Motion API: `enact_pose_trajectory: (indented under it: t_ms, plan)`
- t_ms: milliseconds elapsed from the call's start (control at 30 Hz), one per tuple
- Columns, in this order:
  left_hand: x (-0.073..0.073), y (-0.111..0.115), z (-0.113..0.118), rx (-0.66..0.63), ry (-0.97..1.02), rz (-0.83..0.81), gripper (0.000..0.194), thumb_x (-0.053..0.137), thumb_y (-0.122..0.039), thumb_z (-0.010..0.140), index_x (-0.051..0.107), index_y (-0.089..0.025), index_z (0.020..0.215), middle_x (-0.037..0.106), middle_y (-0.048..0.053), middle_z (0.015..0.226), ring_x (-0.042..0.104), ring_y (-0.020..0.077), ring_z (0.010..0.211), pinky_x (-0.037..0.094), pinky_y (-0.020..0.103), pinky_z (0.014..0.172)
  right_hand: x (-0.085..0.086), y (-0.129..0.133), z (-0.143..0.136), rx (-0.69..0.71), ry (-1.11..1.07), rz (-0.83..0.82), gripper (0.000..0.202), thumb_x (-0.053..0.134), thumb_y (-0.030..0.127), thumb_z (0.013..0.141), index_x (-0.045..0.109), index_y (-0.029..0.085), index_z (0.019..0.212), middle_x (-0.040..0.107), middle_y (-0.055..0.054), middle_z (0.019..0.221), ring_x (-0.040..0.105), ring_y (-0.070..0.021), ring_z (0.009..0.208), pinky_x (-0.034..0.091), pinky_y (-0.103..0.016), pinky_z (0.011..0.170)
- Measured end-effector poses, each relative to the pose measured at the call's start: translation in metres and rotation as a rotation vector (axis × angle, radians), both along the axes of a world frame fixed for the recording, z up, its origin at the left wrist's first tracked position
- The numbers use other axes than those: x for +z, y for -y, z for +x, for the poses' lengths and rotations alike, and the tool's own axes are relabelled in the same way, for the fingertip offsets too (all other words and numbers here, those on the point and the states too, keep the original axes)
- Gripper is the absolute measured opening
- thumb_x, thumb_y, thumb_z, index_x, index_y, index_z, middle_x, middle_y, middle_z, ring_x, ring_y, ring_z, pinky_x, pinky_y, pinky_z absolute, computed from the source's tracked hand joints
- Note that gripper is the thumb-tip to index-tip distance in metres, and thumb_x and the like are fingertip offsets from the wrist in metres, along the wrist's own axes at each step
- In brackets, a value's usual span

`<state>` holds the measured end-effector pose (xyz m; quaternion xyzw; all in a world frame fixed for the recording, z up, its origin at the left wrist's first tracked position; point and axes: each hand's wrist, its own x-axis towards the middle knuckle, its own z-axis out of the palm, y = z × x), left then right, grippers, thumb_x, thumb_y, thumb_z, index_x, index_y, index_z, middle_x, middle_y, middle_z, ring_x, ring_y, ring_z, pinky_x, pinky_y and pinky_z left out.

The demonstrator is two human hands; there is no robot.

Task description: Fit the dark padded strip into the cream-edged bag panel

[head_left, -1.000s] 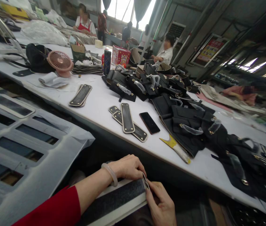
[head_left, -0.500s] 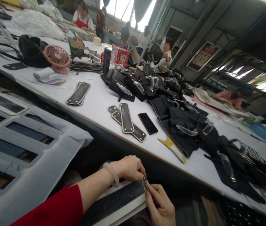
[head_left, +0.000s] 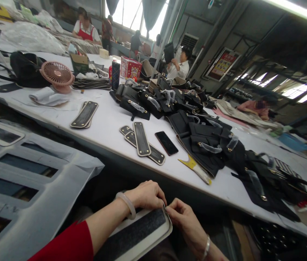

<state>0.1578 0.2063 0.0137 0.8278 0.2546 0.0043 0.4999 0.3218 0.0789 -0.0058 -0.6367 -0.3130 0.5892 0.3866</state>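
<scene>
Low in the view, a black panel with a pale border lies over my lap, with another pale-edged layer under it. My left hand, wearing a pale bangle, has its fingers closed on the panel's upper right corner. Beside it, the thumb and index finger of my right hand pinch the same corner; whether a small part sits between them is too small to tell. Similar strips with metal studs lie crossed on the white table, left of a black phone.
Black bags with wrapped handles cover the table's middle and right. A yellow-ended tool lies near the edge. A pink fan stands at left, above a grey slotted sheet. People work further back.
My right hand has shifted up and its wrist now shows, baring more of the panel's rounded corner. The view has turned slightly. A person at the back now holds up a dark piece.
</scene>
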Motion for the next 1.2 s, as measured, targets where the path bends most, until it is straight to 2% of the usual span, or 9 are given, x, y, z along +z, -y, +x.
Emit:
enact_pose_trajectory:
  t_ms: [200,400,533,667,733,867,967,1100,1200]
  plan:
    - [0.001,-0.001,-0.003,-0.021,0.007,-0.021,0.038,0.053,-0.025,0.069,0.078,-0.031,0.097,0.077,0.000,0.078,0.068,0.0192,0.076,0.050,0.026,0.071,-0.003,-0.015,0.009,0.155,-0.271,-0.190,0.051,0.085,0.045,0.064,0.042,0.020,0.073,0.049,0.006,0.068,0.046,-0.0083,0.061,0.037,-0.022,0.061]
    - [0.005,-0.001,-0.017,-0.038,0.005,-0.021,0.042,0.053,-0.027,0.070,0.074,-0.033,0.106,0.077,0.003,0.091,0.070,0.0252,0.083,0.053,0.032,0.071,0.009,-0.039,0.018,0.335,-0.232,-0.337,0.049,0.087,0.040,0.060,0.046,0.018,0.075,0.054,0.005,0.068,0.054,-0.0104,0.063,0.043,-0.025,0.064]
    - [0.005,0.004,-0.044,0.024,-0.030,0.018,0.053,0.055,-0.025,0.068,0.067,-0.026,0.119,0.074,0.012,0.109,0.068,0.0365,0.100,0.054,0.048,0.084,0.019,-0.059,0.016,0.476,-0.088,-0.360,0.039,0.083,0.028,0.060,0.051,0.018,0.079,0.057,0.006,0.063,0.050,-0.0088,0.055,0.035,-0.020,0.054]
    - [0.009,0.018,-0.085,0.163,-0.105,0.011,0.064,0.059,-0.028,0.071,0.056,-0.026,0.134,0.067,0.011,0.128,0.062,0.0343,0.116,0.048,0.049,0.099,0.026,-0.068,0.011,0.612,0.020,-0.300,0.030,0.076,0.019,0.063,0.060,0.017,0.088,0.057,0.008,0.059,0.045,-0.0082,0.053,0.026,-0.020,0.049]
    - [0.015,0.028,-0.105,0.243,-0.158,-0.003,0.064,0.061,-0.028,0.072,0.054,-0.029,0.136,0.064,0.008,0.132,0.059,0.0318,0.120,0.045,0.048,0.104,0.028,-0.067,0.009,0.651,0.055,-0.265,0.034,0.074,0.017,0.066,0.065,0.017,0.099,0.058,0.007,0.061,0.046,-0.0090,0.056,0.028,-0.020,0.050]
    - [0.023,0.056,-0.137,0.357,-0.294,0.033,0.063,0.062,-0.027,0.074,0.053,-0.027,0.137,0.060,0.007,0.138,0.051,0.0345,0.130,0.032,0.058,0.113,0.028,-0.060,0.006,0.685,0.044,-0.167,0.049,0.070,0.026,0.074,0.065,0.020,0.123,0.071,-0.002,0.099,0.061,-0.0183,0.088,0.045,-0.026,0.076]
    - [0.016,0.079,-0.152,0.406,-0.336,0.089,0.058,0.059,-0.034,0.080,0.053,-0.026,0.137,0.059,0.007,0.138,0.051,0.0329,0.130,0.027,0.062,0.115,0.028,-0.058,0.007,0.741,-0.012,-0.130,0.060,0.069,0.036,0.078,0.056,0.019,0.135,0.067,-0.006,0.119,0.059,-0.0249,0.111,0.042,-0.036,0.099]
    - [-0.001,0.102,-0.161,0.562,-0.321,0.259,0.048,0.050,-0.049,0.089,0.055,-0.029,0.133,0.061,0.003,0.136,0.055,0.0273,0.127,0.032,0.061,0.114,0.024,-0.053,0.011,0.764,-0.042,-0.100,0.072,0.071,0.046,0.079,0.049,0.018,0.141,0.063,-0.008,0.128,0.054,-0.0286,0.122,0.034,-0.042,0.110]
    - [-0.009,0.107,-0.157,0.615,-0.328,0.404,0.049,0.046,-0.055,0.091,0.058,-0.028,0.130,0.063,0.003,0.134,0.056,0.0285,0.126,0.036,0.063,0.110,0.013,-0.044,0.014,0.706,-0.024,-0.027,0.077,0.070,0.052,0.078,0.047,0.018,0.143,0.066,-0.009,0.123,0.056,-0.0306,0.120,0.037,-0.043,0.108]
